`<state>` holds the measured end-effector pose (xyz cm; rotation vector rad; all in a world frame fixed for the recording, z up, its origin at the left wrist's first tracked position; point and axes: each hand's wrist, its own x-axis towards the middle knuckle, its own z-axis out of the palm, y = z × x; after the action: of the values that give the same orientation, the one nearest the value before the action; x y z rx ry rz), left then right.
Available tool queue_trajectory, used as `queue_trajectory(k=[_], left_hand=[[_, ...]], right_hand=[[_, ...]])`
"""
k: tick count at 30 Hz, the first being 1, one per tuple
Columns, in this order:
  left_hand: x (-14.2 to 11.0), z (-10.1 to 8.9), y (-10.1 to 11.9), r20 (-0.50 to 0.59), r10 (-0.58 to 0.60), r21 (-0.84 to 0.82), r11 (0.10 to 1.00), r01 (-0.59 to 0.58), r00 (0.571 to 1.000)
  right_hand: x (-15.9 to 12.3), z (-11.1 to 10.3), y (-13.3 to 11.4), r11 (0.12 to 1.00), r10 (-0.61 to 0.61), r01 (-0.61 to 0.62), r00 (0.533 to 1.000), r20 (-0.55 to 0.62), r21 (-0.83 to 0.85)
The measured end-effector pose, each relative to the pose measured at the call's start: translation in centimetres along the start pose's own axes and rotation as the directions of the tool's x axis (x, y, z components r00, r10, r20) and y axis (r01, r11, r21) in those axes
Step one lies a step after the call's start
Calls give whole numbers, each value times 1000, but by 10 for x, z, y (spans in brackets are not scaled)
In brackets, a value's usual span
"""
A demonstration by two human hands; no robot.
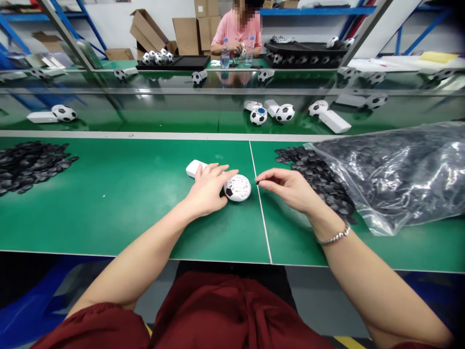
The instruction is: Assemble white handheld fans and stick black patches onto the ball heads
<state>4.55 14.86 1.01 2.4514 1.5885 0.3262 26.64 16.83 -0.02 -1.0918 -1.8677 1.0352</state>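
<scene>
My left hand (210, 189) lies over a white handheld device, its thumb and fingers against the soccer-ball head (237, 188). That head is mostly white, with one black patch near my thumb. The white handle (196, 168) sticks out beyond my left hand; its middle is covered by the hand. Just right of the ball, my right hand (285, 188) pinches a small black piece (257, 182) between thumb and fingertips, a little apart from the ball. Beside my right wrist is a pile of black pieces (323, 182).
A clear plastic bag (403, 169) of black pieces lies at the right, and another black pile (32, 165) at the left. Past the pale table edge, several ball devices (285, 112) rest on a green strip. Opposite sits a person (238, 34) near black trays (189, 62) and bottles.
</scene>
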Motion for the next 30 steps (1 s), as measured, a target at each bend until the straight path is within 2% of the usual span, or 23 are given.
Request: queue_trajectory(k=[2,5,10,16,26,30], left_hand=[[0,-1,1,27,16,-35,999,-15,1000],[0,1,2,7,21,-76,997,-20,1000],[0,5,4,-30,-7,-143,990,2,1000],[-1,6,6,-46,-13,-167,986,5,999],[0,3,7,-50,-17,-191,981,7,999],[0,3,9,-75,-31,-193,981,16,997]], right_hand=[[-3,6,-4,1000,-22,22,999,41,2],[-6,14,-6,998,-56,59,994,92,-22],[-7,25,-6,975,-187,197,978,93,-106],[-6,32,-6,993,-111,113,993,40,-28],[-5,30,-3,999,-38,36,996,79,18],[-5,30,4,1000,-19,19,1000,20,6]])
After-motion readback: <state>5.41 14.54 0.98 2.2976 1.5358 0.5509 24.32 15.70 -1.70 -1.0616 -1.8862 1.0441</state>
